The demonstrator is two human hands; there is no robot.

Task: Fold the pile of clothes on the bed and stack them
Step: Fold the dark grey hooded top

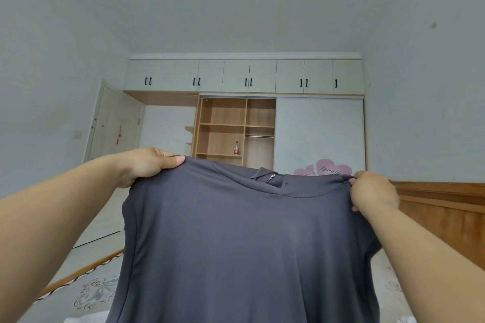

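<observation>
Two hands — left hand, right hand — pinch the grey shirt by its shoulders, spread for folding; next, probably lay it flat on the bed.

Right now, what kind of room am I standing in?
Most likely a bedroom: a built-in wardrobe with open shelves fills the far wall, and a patterned bed cover lies below the grey polo shirt that you hold up.

Blocking most of the forward view: large grey collared shirt, stretched wide and hanging over patterned grey bedspread. Open air above its top edge, toward wooden open-shelved wardrobe. Brown wooden headboard close at right.
</observation>
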